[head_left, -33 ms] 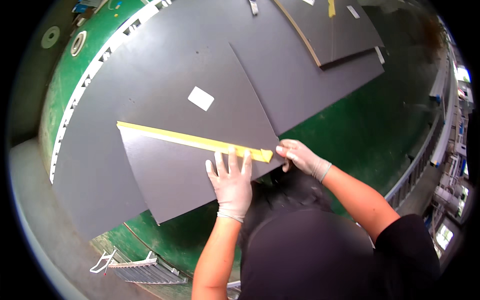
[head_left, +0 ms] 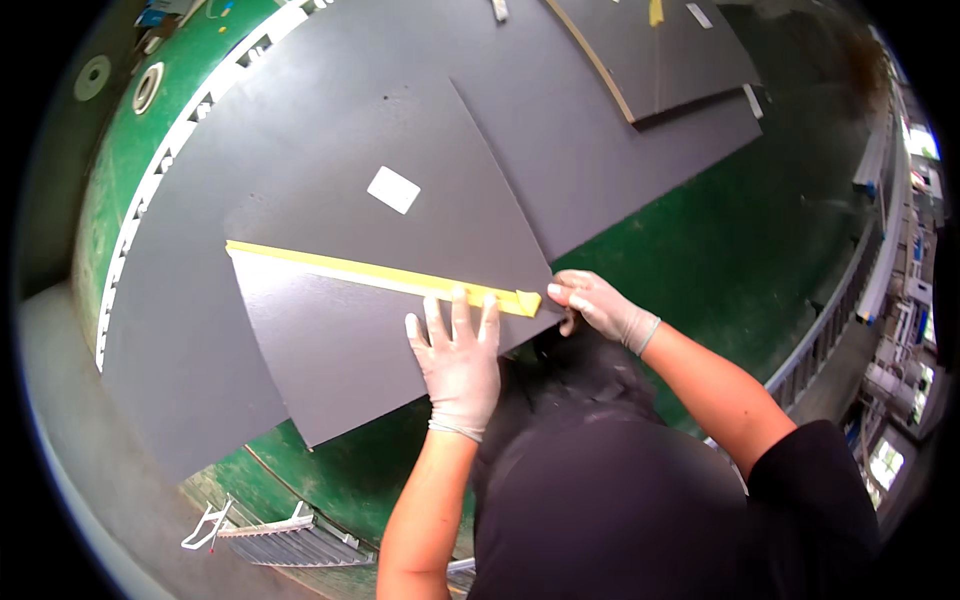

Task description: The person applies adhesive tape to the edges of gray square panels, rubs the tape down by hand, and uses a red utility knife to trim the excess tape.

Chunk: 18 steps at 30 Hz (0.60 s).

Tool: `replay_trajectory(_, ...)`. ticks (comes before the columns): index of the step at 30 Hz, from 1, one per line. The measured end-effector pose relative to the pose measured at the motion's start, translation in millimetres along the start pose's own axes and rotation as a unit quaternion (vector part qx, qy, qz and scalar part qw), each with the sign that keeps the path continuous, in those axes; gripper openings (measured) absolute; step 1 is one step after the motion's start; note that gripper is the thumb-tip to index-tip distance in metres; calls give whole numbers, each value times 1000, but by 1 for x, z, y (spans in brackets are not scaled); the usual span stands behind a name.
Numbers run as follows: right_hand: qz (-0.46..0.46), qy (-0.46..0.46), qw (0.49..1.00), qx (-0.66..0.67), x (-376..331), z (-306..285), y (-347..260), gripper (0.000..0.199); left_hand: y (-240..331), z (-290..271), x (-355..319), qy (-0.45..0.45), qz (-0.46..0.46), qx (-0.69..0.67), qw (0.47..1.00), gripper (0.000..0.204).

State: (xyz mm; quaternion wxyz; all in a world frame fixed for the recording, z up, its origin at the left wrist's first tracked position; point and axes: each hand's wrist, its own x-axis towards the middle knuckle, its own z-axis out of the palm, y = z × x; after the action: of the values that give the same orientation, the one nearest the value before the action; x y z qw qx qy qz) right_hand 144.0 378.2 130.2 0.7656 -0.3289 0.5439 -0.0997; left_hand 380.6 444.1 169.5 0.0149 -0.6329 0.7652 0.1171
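"Both in turn, please: how are the left hand and right hand placed?"
"Gloved, the left lies flat, fingers spread, on a dark grey panel, its fingertips at a yellow tape strip. The right, also gloved, curls at the panel's right corner; whether it grips the edge, I cannot tell."
"Where does the strip run?"
"From the panel's left edge nearly to that corner; a white rectangular label lies beyond it."
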Motion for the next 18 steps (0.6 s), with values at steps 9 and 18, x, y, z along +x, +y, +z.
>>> replay_trajectory(9, -38, 19, 998, -39, 4, 3, 8, 38, -8, -17, 8, -98, 44, 39, 993, 55)
replay_trajectory(18, -25, 36, 997, -65, 4, 9, 7, 43, -28, 22, -4, 4, 98, 1, 995, 52)
